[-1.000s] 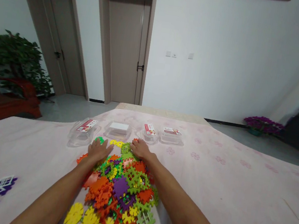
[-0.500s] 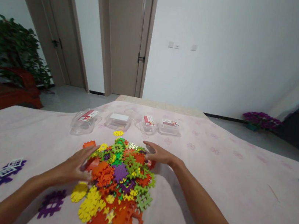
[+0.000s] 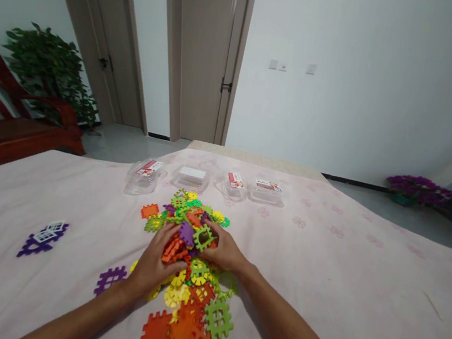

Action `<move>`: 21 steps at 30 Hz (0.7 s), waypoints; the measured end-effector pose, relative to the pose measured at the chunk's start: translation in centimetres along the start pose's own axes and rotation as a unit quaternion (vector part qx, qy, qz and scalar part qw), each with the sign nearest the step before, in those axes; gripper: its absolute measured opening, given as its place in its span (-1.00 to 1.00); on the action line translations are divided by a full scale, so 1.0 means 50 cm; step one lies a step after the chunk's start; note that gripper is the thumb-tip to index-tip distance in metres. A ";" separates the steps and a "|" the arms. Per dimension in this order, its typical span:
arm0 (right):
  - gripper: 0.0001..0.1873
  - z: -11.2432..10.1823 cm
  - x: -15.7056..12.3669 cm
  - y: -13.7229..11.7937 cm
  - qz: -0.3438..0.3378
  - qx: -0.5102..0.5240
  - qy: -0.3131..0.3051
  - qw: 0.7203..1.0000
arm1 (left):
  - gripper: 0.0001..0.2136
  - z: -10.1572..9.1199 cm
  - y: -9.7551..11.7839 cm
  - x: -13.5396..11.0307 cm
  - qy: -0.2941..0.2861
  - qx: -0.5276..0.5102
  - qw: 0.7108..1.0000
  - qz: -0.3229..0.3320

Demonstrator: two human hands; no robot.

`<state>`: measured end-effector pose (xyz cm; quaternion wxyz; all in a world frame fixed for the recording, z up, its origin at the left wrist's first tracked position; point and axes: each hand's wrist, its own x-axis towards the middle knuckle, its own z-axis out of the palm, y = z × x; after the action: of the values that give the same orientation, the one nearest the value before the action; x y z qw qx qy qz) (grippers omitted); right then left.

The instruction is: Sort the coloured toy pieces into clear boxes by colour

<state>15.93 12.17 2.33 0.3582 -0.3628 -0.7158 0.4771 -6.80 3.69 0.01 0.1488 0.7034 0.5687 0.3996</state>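
Observation:
A heap of colourful plastic interlocking building pieces lies on the pink cloth. My left hand is curled round orange pieces at the heap's left side, its thumb lying along the front. From the right, my right hand cups the pile by a green square frame piece; some of its fingers are hidden among the pieces. Between the hands a purple square piece sits on top. Nearer me are loose yellow discs, orange squares and a green window piece.
Clear plastic boxes with labels, among them the left one and the right one, stand beyond the heap. Purple pieces and white window pieces lie to the left. A red wooden chair stands past the table's left side.
Both hands have moved inward and closed on the pieces, squeezing the middle of the heap together. Some pieces have shifted to the far side. The view has turned slightly left.

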 end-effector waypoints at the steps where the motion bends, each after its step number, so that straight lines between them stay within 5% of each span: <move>1: -0.33 0.010 0.007 -0.005 0.011 0.033 0.016 0.999 | -0.26 0.008 0.016 0.017 0.017 -0.030 0.999 -0.003; 4: -0.57 0.018 0.026 -0.034 0.040 0.132 0.072 0.988 | -0.40 0.014 0.070 0.072 0.031 -0.086 0.996 0.020; 7: -0.46 -0.013 0.032 -0.067 0.024 0.144 0.085 0.986 | -0.41 -0.012 0.103 0.118 0.004 -0.055 0.998 0.036; 9: -0.28 -0.049 0.017 -0.082 0.005 0.119 0.040 0.992 | -0.27 -0.041 0.101 0.122 -0.033 -0.015 0.999 0.019; 12: -0.02 -0.102 -0.047 -0.091 -0.022 0.027 -0.076 0.997 | -0.03 -0.078 0.066 0.060 -0.121 0.040 0.992 0.006; 15: 0.21 -0.120 -0.142 -0.085 -0.062 -0.117 -0.156 0.979 | 0.18 -0.088 0.026 -0.063 -0.186 0.076 0.977 0.067; 18: 0.34 -0.091 -0.220 -0.065 -0.118 -0.190 -0.187 0.957 | 0.28 -0.071 0.006 -0.171 -0.212 0.098 0.965 0.117; 21: 0.27 -0.039 -0.246 -0.042 -0.148 -0.246 -0.152 0.946 | 0.09 -0.044 0.010 -0.198 -0.192 0.118 0.966 0.124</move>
<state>23.13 1.83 2.81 0.2114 -0.2530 -0.9025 0.2772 -8.38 -6.08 -2.14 0.1206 0.8446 0.4806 0.2028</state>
